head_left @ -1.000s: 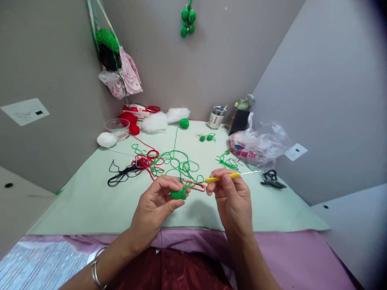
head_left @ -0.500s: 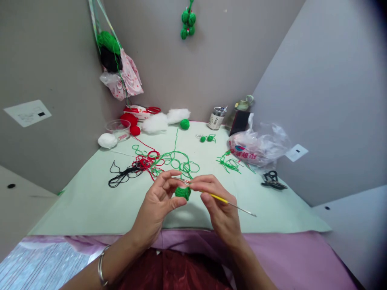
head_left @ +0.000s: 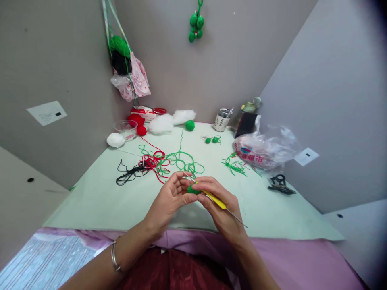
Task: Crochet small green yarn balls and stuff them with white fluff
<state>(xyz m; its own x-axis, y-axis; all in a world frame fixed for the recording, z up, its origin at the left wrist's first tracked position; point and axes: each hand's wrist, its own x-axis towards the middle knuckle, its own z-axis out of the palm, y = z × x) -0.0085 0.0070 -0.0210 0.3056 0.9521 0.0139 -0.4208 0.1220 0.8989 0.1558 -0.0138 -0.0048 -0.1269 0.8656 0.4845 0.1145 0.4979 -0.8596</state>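
Note:
Between the fingertips of my left hand (head_left: 173,195) sits a small green crocheted piece (head_left: 192,190), partly covered by the fingers of both hands. My right hand (head_left: 222,203) grips a crochet hook (head_left: 218,201) by its yellow handle. One thin metal end of the hook reaches up and left over the green piece; the other slants down to the right past my palm. Loops of green yarn (head_left: 181,161) lie on the table just beyond my hands. Whether the hook's tip is inside a stitch I cannot make out.
Red yarn (head_left: 155,161) and black yarn (head_left: 130,175) lie tangled at left on the pale green mat (head_left: 99,201). White stuffing (head_left: 161,124), a green ball (head_left: 190,125) and a tin (head_left: 223,120) stand behind. To the right are green yarn scraps (head_left: 236,166), a plastic bag (head_left: 263,147) and a black hair claw (head_left: 281,185).
The hook's yellow handle shows more and its metal end now reaches over the green piece. The white patch on the piece's top is no longer visible. My view has shifted slightly left.

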